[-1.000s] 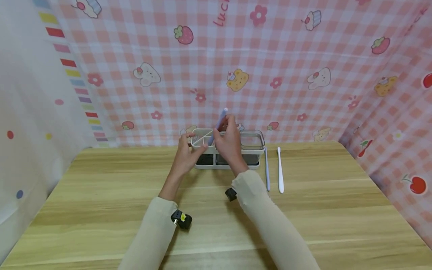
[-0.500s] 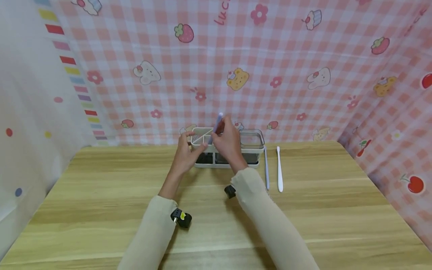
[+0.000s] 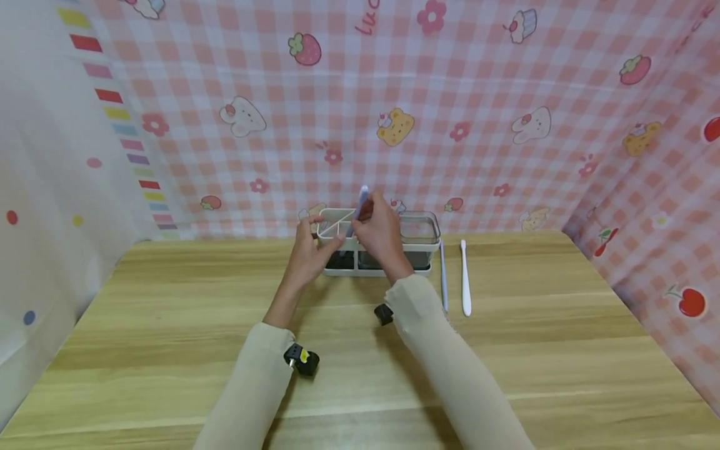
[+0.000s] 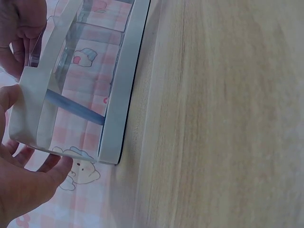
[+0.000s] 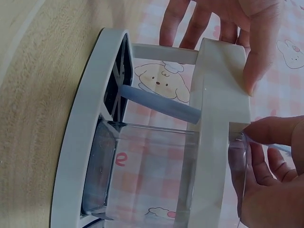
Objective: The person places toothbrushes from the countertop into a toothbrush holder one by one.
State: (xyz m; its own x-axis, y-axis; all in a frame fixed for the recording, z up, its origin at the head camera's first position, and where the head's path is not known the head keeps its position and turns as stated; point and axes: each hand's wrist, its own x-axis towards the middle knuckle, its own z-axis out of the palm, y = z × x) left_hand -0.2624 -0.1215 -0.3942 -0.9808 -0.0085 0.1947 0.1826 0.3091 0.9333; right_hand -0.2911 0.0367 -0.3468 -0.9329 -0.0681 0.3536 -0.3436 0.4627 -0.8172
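A white toothbrush holder [image 3: 388, 273] stands at the back of the table, near the gingham cloth. My left hand [image 3: 306, 256] grips its left end, thumb in front and fingers around the far side. Between thumb and fingers, my right hand [image 3: 382, 232] pinches a bluish-purple toothbrush [image 3: 362, 197] near its upper end. The brush slants through a divided opening at the holder's left. Its handle [image 5: 161, 105] runs down below the upper frame, and the lower end reaches the dark slotted base [image 5: 113, 90]. The same handle [image 4: 76, 107] shows in the left wrist view.
A clear cup [image 3: 420, 230] sits in the holder's right side. To the right, a second purple toothbrush [image 3: 444, 281] and a white toothbrush [image 3: 466, 287] lie on the wooden table [image 3: 540, 350]. Pink gingham cloth [image 3: 461, 162] hangs close behind the holder.
The toothbrush has sunk lower into the holder and leans less to the right. My right hand has shifted slightly left with it. My left hand keeps its grip on the holder.
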